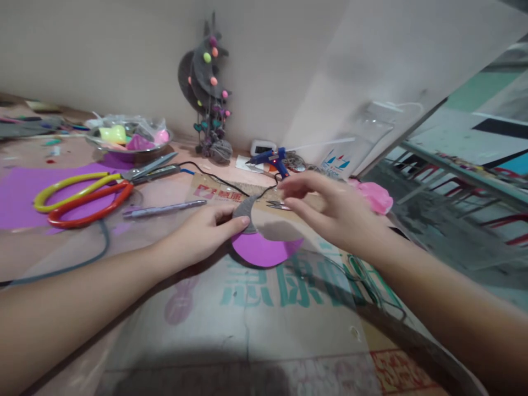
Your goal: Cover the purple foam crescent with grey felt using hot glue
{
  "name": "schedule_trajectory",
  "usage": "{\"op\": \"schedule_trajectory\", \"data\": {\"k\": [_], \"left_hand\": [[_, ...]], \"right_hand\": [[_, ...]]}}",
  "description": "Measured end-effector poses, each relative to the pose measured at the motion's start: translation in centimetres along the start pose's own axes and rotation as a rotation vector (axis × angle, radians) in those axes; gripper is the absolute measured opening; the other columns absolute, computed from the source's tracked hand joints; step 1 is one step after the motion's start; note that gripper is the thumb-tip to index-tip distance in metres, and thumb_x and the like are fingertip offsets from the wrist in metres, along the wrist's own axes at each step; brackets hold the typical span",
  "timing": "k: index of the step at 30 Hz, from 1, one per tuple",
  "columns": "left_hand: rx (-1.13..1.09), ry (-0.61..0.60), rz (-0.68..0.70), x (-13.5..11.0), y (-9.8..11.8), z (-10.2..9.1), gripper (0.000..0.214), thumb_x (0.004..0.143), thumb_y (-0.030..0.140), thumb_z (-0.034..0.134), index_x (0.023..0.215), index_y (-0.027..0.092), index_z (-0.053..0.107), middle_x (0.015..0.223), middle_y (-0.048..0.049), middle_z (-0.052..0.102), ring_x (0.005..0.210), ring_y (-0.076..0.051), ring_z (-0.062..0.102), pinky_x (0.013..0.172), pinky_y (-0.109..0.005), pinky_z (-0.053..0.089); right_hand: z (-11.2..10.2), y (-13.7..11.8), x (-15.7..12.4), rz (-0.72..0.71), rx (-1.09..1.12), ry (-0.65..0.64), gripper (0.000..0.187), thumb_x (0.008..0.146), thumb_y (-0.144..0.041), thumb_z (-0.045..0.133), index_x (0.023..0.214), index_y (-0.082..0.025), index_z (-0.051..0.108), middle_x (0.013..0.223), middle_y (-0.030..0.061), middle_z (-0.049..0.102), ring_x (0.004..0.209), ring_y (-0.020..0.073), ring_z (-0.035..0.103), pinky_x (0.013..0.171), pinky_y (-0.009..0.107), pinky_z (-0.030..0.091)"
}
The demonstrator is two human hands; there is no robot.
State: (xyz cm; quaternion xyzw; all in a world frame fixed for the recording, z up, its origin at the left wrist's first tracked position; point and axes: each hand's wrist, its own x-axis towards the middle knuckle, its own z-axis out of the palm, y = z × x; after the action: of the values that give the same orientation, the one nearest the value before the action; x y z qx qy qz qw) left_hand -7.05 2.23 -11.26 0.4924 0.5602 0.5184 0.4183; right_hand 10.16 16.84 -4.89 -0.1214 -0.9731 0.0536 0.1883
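Observation:
My left hand (pixel 210 228) pinches the upper tip of a crescent moon cutout (pixel 268 250), thumb on top. The crescent is grey at that tip, with bright purple along its lower curve. To its right, my right hand (pixel 328 206) hovers above the board with thumb and fingers apart and nothing seen between them. Just beyond my right fingertips stands a blue hot glue gun (pixel 272 158) with a small red light. Small metal snips (pixel 278 205) lie beside my right thumb.
Yellow-and-red-handled scissors (pixel 91 198) lie on purple sheet material (pixel 16 192) at left, near a pen (pixel 165 209). Behind stand a metal bowl (pixel 130 155) of bright pieces and a grey moon ornament (pixel 204 77) with pom-poms. Cords cross the printed board (pixel 198 341); a clear jug (pixel 367 132) stands right.

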Motion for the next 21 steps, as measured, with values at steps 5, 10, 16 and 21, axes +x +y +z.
{"op": "schedule_trajectory", "data": {"k": [5,10,16,21], "left_hand": [[0.041,0.004,0.008,0.0,-0.2,0.0,0.026,0.084,0.038,0.052,0.084,0.016,0.065,0.077,0.0004,0.064,0.065,-0.012,0.054,0.059,-0.02,0.04],[0.05,0.025,0.017,0.1,-0.2,0.0,0.025,0.085,0.037,0.051,0.082,0.016,0.065,0.079,-0.0005,0.064,0.07,-0.013,0.055,0.063,-0.022,0.042],[0.087,0.015,0.011,0.1,-0.3,0.0,0.026,0.085,0.038,0.052,0.083,0.016,0.065,0.082,-0.0014,0.066,0.069,-0.013,0.056,0.065,-0.023,0.044],[0.073,0.001,0.023,0.2,-0.3,0.0,0.026,0.086,0.038,0.051,0.093,0.018,0.067,0.093,-0.0022,0.069,0.084,-0.018,0.06,0.075,-0.026,0.046]], "right_hand": [[3.2,4.2,0.8,0.084,-0.217,-0.123,0.045,0.083,-0.028,0.058,0.126,-0.013,0.052,0.12,0.0135,0.057,0.109,0.0285,0.054,0.091,0.041,0.045],[4.8,6.0,0.4,0.003,-0.232,-0.164,0.023,0.089,-0.024,0.049,0.1,-0.016,0.067,0.103,0.0105,0.063,0.098,0.0216,0.057,0.084,0.033,0.045],[4.1,5.1,0.7,0.098,-0.225,0.003,0.017,0.088,-0.019,0.044,0.086,-0.015,0.061,0.075,0.0056,0.062,0.067,0.0166,0.056,0.062,0.027,0.041],[1.9,0.6,0.4,0.09,0.098,0.133,0.018,0.092,-0.031,0.044,0.101,-0.019,0.055,0.076,0.0024,0.059,0.066,0.0148,0.055,0.058,0.025,0.041]]}}
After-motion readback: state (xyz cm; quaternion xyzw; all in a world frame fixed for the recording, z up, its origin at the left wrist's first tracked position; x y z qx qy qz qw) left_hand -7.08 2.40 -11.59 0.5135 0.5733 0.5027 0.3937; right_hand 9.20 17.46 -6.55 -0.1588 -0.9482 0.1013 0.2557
